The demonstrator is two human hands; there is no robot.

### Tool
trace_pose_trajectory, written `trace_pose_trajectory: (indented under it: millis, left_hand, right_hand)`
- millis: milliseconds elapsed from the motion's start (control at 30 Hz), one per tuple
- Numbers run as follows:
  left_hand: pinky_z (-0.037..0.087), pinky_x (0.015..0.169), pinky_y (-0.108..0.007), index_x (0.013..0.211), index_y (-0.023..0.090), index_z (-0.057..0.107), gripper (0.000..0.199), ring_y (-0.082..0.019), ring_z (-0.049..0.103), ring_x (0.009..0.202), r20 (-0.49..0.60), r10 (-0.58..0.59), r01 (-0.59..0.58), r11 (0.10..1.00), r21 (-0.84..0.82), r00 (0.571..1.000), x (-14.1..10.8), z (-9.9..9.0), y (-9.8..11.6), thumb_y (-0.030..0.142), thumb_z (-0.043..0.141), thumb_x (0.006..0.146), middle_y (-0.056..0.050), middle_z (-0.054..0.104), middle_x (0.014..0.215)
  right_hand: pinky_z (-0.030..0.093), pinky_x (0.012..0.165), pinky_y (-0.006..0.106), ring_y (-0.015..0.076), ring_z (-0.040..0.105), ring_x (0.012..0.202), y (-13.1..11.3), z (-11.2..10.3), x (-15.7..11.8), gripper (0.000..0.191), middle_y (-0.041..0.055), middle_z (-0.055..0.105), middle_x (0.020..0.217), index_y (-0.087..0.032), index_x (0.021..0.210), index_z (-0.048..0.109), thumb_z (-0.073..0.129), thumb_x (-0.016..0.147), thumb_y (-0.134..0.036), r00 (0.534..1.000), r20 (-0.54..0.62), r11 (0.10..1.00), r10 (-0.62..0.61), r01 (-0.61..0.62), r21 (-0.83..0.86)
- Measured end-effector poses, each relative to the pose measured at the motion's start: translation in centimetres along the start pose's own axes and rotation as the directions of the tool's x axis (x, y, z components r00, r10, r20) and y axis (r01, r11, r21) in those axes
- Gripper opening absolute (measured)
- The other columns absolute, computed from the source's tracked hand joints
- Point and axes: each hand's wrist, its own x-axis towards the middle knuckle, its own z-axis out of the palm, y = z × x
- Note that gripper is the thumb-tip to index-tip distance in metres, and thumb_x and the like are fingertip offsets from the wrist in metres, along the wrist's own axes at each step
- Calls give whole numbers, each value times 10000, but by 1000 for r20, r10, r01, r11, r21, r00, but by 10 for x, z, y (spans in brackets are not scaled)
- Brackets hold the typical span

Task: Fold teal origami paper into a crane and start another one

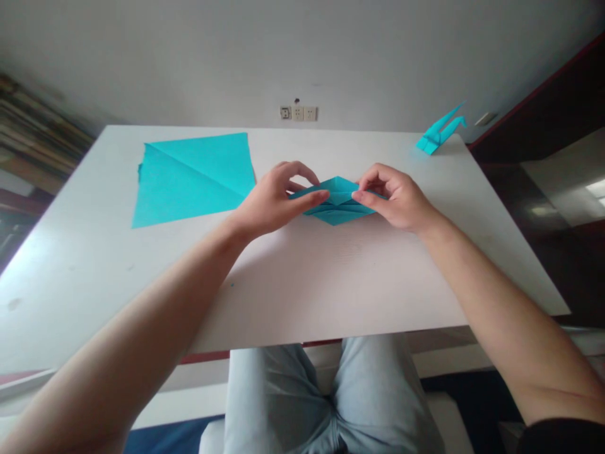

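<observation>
Blue paper [338, 202] is pinched between my left hand [274, 202] and right hand [397, 198], fingers bent almost shut, to keep its folds tight.

A white rectangular worktop [331, 284] fills the middle of the view. At ten o'clock on it lies a flat, creased square of turquoise paper [191, 180]; at two o'clock, by its far edge, stands a turquoise folded paper crane [437, 135]. At twelve o'clock, a white wall socket panel [297, 113] sits on the pale grey wall [189, 57], and a dark wooden cabinet [543, 107] stands beyond the worktop at two o'clock.
</observation>
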Motion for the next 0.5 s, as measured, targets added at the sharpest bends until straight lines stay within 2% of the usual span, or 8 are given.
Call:
trace_pose_trajectory:
  millis: [100, 200, 300, 400, 500]
  left_hand:
    - [733, 902, -362, 1536, 249, 738, 652, -236, 895, 1088, 27, -27, 30, 988, -153, 999, 2, -4, -4, 405, 1024, 972, -109, 905, 1358]
    - [699, 845, -369, 1520, 218, 787, 826, -253, 891, 1002, 97, 39, -27, 993, -117, 995, 2, -6, -6, 472, 1136, 816, -97, 925, 1235]
    - [641, 814, -360, 1362, 219, 871, 669, -242, 852, 957, 112, 60, -59, 998, -15, 992, 2, -5, -2, 484, 1132, 806, -76, 936, 1157]
    - [588, 795, -336, 1127, 220, 898, 334, -209, 798, 871, 121, 79, -88, 993, 75, 990, 1, -4, 5, 413, 1042, 896, -31, 917, 994]
    - [531, 736, -311, 988, 219, 885, 147, -187, 759, 782, 103, 146, -160, 977, 142, 984, 0, -4, 9, 347, 952, 960, -5, 868, 859]
  right_hand:
    - [650, 806, 408, 237, 698, 862, -1, -1, 1, 619, -3, 752, 966, -342, 992, 692, 1038, 947, -853, 999, -33, 999, -11, 12, 34]
    - [688, 805, 397, 238, 746, 885, -2, 0, 1, 623, 4, 789, 984, -344, 1038, 729, 1059, 927, -861, 999, -50, 996, 9, -4, 94]
    - [724, 841, 415, 243, 784, 862, -6, 2, -1, 560, -4, 837, 957, -357, 1199, 813, 1076, 954, -787, 1000, -23, 994, 13, -10, 113]
    - [741, 923, 443, 250, 828, 866, -11, 2, -4, 515, -10, 878, 949, -362, 1395, 878, 1068, 1012, -650, 1000, 9, 997, -15, 14, 74]
    - [739, 926, 440, 266, 867, 936, -17, 2, -6, 355, 18, 937, 1047, -346, 1297, 938, 1060, 1017, -526, 995, 3, 995, -101, 101, 2]
